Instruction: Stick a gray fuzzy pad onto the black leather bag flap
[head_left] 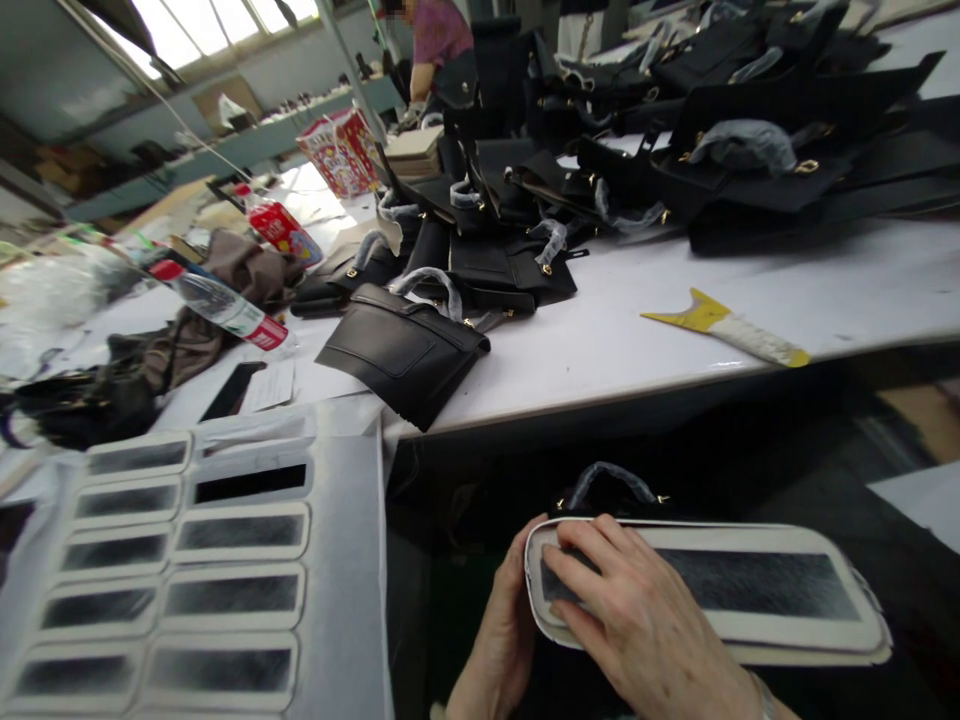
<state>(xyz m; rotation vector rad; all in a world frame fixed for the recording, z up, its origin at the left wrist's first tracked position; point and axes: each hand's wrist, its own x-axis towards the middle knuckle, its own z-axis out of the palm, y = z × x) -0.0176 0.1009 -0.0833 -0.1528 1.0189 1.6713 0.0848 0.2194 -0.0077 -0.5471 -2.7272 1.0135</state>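
Note:
Low in the head view I hold a long white-edged panel [750, 590] with a dark brushed centre, lying over a black bag whose wrapped handle [611, 480] shows just behind it. My right hand [637, 630] lies flat on top of the panel's left end, fingers spread. My left hand [499, 640] grips that same end from below and the side. To the left, several similar white-edged dark panels [180, 560] lie in rows on a white sheet.
A black handbag [401, 350] lies on the white table [675, 310] near its front edge, with many more black bags [675, 150] piled behind. A yellow-handled tool [727, 328], plastic bottles [221, 305] and a person [435, 45] at the far end are also there.

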